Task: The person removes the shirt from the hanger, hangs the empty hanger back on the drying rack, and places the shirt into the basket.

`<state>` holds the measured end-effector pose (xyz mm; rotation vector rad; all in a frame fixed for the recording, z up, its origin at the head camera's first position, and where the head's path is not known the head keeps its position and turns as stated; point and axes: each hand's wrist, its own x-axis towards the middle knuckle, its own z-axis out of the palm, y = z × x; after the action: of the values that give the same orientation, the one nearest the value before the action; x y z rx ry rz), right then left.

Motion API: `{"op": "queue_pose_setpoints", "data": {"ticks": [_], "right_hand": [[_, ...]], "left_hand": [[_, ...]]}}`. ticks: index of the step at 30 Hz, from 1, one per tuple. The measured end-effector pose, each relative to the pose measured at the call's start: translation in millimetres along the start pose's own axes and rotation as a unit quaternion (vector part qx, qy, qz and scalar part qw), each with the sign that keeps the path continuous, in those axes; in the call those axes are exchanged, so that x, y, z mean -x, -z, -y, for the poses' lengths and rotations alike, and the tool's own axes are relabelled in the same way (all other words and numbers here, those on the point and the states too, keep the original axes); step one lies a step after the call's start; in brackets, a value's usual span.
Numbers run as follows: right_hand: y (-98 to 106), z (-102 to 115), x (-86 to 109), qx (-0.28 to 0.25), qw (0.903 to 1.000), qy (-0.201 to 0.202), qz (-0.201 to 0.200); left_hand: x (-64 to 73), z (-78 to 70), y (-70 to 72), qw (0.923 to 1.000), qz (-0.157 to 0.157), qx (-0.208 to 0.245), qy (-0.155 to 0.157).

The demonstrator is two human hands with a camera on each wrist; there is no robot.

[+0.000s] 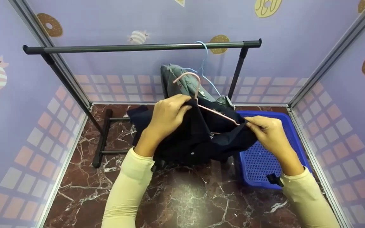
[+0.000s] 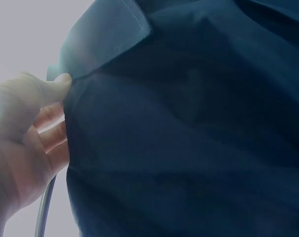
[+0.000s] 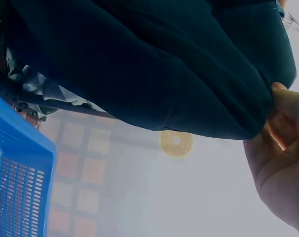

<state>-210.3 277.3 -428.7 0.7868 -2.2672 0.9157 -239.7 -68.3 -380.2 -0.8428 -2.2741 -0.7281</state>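
Observation:
A dark navy collared shirt (image 1: 182, 139) spreads between both hands, with a pink hanger (image 1: 219, 113) inside its neck opening. The hanger's hook stands up free, lower than the rail. My left hand (image 1: 166, 115) pinches the shirt's left side near the hook; in the left wrist view its thumb presses the cloth just below a collar point. On the other side my right hand (image 1: 268, 133) pinches the shirt's edge near the hanger's right end, thumb against fingers, as the right wrist view also shows. Most of the hanger's left arm is hidden by cloth.
A dark metal rail (image 1: 122, 48) crosses the back on two uprights. From it a grey-green garment (image 1: 182, 79) hangs on a blue hanger (image 1: 205, 57), just behind the navy shirt. The blue perforated basket (image 1: 261, 164) sits on the marbled floor at right, below my right hand.

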Motion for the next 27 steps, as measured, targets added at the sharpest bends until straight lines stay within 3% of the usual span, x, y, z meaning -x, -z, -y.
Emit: {"op": "queue_pose_setpoints", "data": {"ticks": [4, 12, 20, 24, 27], "right_hand": [[-1, 2, 3.3, 0.009, 0.9999, -0.002, 0.014], [-10, 11, 9.6, 0.033, 0.9994, 0.014, 0.0], [-18, 20, 12.4, 0.069, 0.9933, 0.091, 0.018], [-18, 15, 16.2, 0.042, 0.9965, 0.069, 0.019], [-18, 10, 19.2, 0.022, 0.9991, 0.037, -0.003]], "left_hand": [[-0.3, -1.4, 0.2, 1.0, 0.006, 0.0, 0.001], [-0.1, -3.5, 2.5, 1.0, 0.003, 0.004, 0.002], [1.6, -0.4, 1.0, 1.0, -0.001, 0.005, 0.001], [2.8, 2.2, 1.7, 1.0, -0.001, 0.009, 0.003], [3.4, 4.3, 2.1, 0.9999, -0.004, 0.011, 0.006]]}}
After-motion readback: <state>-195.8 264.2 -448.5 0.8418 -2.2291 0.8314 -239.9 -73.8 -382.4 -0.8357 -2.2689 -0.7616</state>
